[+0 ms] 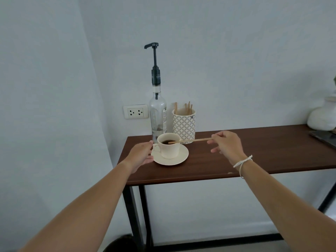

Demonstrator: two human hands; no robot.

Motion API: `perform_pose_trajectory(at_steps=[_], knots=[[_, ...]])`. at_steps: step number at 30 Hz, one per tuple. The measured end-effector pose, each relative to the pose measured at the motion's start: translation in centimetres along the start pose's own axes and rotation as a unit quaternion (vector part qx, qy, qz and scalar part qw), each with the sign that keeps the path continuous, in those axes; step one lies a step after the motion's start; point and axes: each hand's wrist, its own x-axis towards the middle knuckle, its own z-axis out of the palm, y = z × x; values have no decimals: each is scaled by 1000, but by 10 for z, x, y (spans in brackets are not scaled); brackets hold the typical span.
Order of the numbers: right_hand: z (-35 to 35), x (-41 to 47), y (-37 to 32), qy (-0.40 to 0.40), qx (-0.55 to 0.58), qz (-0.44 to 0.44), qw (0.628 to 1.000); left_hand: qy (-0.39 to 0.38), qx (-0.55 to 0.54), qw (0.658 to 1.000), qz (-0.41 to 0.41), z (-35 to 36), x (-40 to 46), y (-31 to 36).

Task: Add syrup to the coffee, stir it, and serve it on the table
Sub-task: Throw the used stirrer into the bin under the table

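Note:
A cream cup (169,148) of dark coffee stands on a cream saucer (179,158) near the left end of the brown table (254,153). My right hand (227,144) pinches the far end of a wooden stir stick (192,140), whose tip lies in the coffee over the cup's rim. My left hand (141,155) is at the saucer's left edge, fingers apart, beside the cup's handle. A clear syrup bottle (157,113) with a tall black pump stands right behind the cup.
A patterned holder (184,124) with several wooden sticks stands right of the bottle. A wall socket (135,112) is to the bottle's left. At the table's right end sit a white vase (322,117) and a dark flat object (325,138).

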Motion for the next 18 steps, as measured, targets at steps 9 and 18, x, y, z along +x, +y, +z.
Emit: perform_pose_trajectory(at_steps=[9,18], knots=[[28,-33,-25,-8,146,61,987,79,207,971,94,-77,-18,-1],[128,-73,-65,-23,157,57,986,90,442,873,186,-192,6,-11]])
